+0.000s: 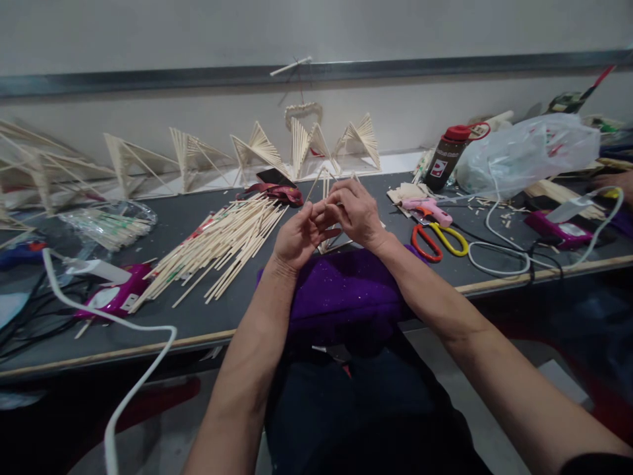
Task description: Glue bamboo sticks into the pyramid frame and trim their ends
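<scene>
My left hand (295,239) and my right hand (355,211) meet over the middle of the table, fingertips drawn together. Whatever they pinch is too small and too covered by the fingers to make out. Right behind and below them stands a small frame of thin wooden sticks (325,187), partly hidden by both hands. Whether the fingers touch that frame, I cannot tell. A purple cloth bundle (346,290) lies under my wrists at the table edge. Left of my left hand spreads a loose pile of wooden sticks (222,241).
Several fan-shaped stick models (262,152) line the wall. To the right are scissors (440,241), a pink glue gun (428,210), a dark bottle (445,158) and a plastic bag (534,155). White cables run from magenta boxes (119,290) on both sides. Another person's hand (616,181) shows far right.
</scene>
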Available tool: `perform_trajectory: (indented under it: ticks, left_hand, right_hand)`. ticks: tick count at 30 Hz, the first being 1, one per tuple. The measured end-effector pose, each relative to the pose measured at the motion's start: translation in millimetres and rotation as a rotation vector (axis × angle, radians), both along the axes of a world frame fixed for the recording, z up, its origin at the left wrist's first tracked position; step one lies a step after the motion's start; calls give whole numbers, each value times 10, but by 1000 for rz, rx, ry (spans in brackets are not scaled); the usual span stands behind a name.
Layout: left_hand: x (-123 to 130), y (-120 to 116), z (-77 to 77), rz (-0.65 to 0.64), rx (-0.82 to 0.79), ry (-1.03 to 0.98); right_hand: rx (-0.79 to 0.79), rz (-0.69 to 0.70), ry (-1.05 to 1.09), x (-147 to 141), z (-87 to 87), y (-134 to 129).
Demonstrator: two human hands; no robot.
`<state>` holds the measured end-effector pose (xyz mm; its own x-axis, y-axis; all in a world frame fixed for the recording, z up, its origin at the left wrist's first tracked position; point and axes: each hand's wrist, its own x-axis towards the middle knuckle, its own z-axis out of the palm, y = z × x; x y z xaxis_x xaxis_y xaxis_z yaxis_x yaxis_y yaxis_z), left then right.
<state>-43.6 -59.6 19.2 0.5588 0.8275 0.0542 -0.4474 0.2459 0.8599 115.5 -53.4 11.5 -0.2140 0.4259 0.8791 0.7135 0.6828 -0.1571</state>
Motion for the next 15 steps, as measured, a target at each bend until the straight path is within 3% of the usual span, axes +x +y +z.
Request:
perform_trajectory:
  ticks: [8, 15]
  left_hand:
    - [-1, 30, -77, 99, -44, 146]
    - [-34, 28, -46, 242, 40, 193]
  right_hand:
    - [-40, 194, 57, -19, 9, -13]
    - [-67, 239, 53, -49, 22, -37]
